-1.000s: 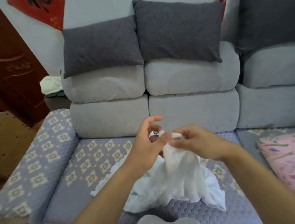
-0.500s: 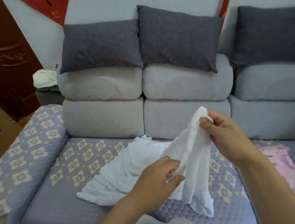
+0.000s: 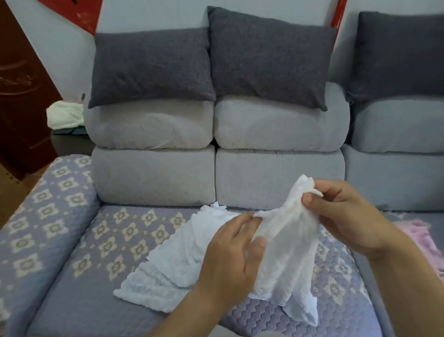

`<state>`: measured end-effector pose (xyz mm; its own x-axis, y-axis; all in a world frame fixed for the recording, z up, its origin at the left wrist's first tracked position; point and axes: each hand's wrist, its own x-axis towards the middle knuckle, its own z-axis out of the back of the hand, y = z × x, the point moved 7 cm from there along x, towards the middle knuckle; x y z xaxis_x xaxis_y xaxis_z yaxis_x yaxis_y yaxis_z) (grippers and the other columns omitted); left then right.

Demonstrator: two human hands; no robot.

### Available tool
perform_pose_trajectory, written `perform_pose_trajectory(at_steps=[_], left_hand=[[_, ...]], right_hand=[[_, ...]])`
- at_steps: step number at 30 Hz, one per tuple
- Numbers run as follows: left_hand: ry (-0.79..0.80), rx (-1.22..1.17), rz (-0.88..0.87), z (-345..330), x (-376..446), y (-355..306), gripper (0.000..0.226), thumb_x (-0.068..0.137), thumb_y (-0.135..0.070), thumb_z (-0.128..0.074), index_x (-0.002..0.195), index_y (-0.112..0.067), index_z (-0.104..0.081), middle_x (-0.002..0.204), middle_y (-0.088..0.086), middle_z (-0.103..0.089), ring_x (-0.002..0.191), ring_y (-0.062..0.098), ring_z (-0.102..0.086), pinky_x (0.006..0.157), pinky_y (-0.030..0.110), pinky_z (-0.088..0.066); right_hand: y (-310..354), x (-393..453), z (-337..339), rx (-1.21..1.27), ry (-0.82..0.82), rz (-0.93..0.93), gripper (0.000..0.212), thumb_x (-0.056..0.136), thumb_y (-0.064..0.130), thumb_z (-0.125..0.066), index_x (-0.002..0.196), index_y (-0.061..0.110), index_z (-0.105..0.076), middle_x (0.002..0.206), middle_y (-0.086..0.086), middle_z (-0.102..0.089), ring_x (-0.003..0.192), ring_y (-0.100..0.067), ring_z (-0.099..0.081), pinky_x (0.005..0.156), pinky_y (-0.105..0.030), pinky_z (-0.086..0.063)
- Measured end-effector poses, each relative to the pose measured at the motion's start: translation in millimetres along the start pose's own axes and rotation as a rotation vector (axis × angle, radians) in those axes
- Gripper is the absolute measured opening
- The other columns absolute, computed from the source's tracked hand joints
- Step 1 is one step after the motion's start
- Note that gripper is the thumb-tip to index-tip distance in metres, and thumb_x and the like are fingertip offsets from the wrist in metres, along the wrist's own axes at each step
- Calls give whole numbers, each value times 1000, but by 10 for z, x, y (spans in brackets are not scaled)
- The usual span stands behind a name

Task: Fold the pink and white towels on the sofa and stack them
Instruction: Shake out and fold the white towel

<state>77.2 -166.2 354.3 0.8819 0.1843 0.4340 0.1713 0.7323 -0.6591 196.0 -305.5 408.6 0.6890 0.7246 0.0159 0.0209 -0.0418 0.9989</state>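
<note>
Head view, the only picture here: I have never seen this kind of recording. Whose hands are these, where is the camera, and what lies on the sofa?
The camera sits on a person's head, looking forward and down, so both hands are the wearer's own. No machine is involved. The left hand and right hand each pinch a white towel, lifting one end while the rest lies crumpled on the patterned sofa seat. A pink towel lies unfolded at the right. Dark grey cushions rest on the backrest.
</note>
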Motion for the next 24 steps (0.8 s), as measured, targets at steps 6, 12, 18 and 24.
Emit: perform_pose_trajectory(at_steps=[6, 12, 18, 24], left_hand=[[17, -169, 81, -6, 111, 113, 11, 93, -12, -67, 90, -18, -59, 87, -14, -57, 82, 0, -54, 75, 11, -42], [240, -69, -3, 23, 22, 76, 33, 102, -4, -44, 121, -28, -57, 99, -28, -56, 87, -17, -52, 76, 3, -39], [292, -115, 13, -58, 125, 89, 52, 89, 13, -39, 121, -19, -64, 126, -12, -58, 116, -1, -54, 96, 14, -43], [372, -612, 343, -113, 58, 144, 20, 85, -18, -52, 74, -16, -68, 82, 2, -58, 80, 16, -54, 77, 27, -44]], right_hand=[[12, 31, 0, 120, -98, -20, 26, 78, 37, -71, 86, 12, -74, 84, -13, -70, 75, -23, -67, 68, -30, -58], [-18, 37, 1, 144, -134, -38, 20, 85, 27, -62, 88, 10, -72, 86, -16, -70, 77, -25, -68, 71, -32, -59], [-112, 66, -145, 78, -54, -93, 36, 85, 30, -64, 96, -4, -63, 89, -19, -66, 82, -30, -63, 72, -33, -54], [-85, 96, -102, 83, -171, -82, 33, 95, 22, -57, 106, -9, -60, 93, -21, -66, 88, -32, -61, 81, -42, -50]])
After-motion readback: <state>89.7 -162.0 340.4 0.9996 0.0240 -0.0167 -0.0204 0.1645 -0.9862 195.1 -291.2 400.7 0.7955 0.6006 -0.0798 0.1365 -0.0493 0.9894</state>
